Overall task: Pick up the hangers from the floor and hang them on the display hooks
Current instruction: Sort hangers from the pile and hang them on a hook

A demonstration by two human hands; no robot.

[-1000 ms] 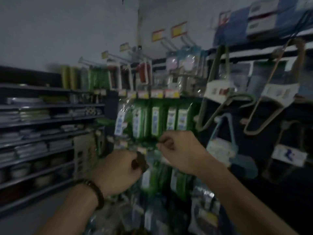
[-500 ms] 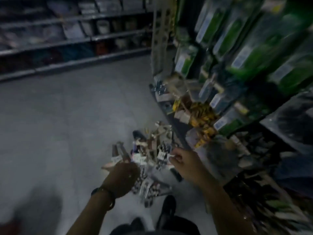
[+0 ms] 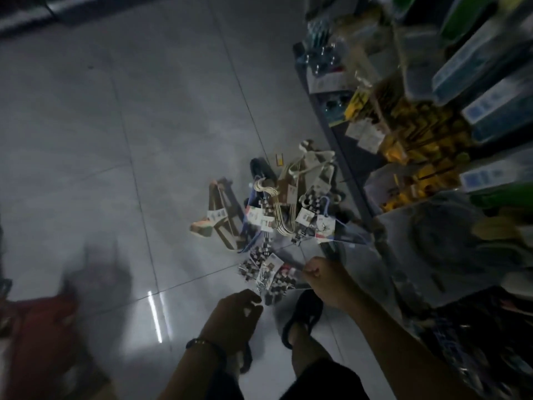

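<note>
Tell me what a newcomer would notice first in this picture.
A jumbled pile of hangers with paper tags lies on the grey tiled floor, mid-frame, beside the foot of the shelving. Just below it the right grip pinches a clear packet of small dark clips, with the left grip close by. Yellow packs stand out on the shelving at the right.

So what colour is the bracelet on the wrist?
Dark, almost black. The bracelet sits on the left wrist and shows in the head view, the only one.
</note>
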